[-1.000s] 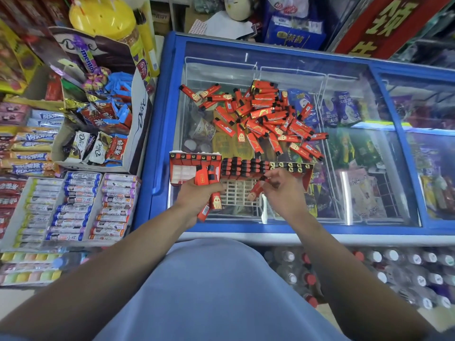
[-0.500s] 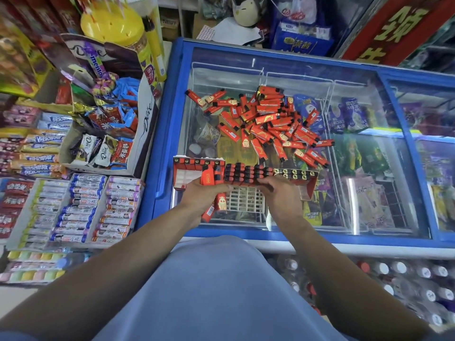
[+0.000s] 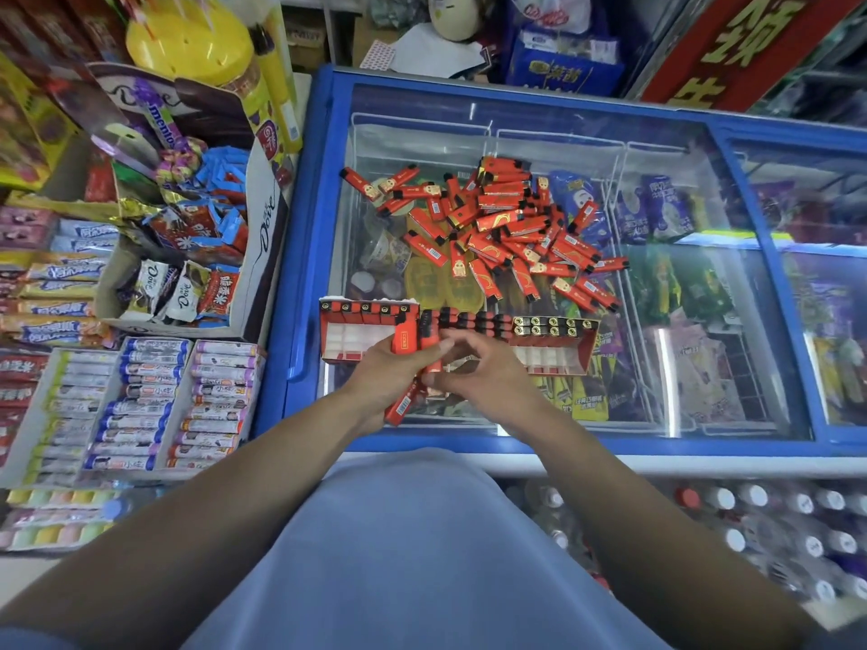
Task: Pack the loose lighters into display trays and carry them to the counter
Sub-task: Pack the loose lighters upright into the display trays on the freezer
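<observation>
Where lighters (image 3: 497, 232) lie — freezer lid (image 3: 680, 190)

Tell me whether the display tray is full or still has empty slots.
Partly filled. The display tray holds lighter rows along its far side, but bare white slots show at its left end and at its right end near the right hand.

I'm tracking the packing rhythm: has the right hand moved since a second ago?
Yes. The right hand has shifted left along the red cardboard display tray, from near its middle towards the left hand holding orange-red lighters.
</observation>
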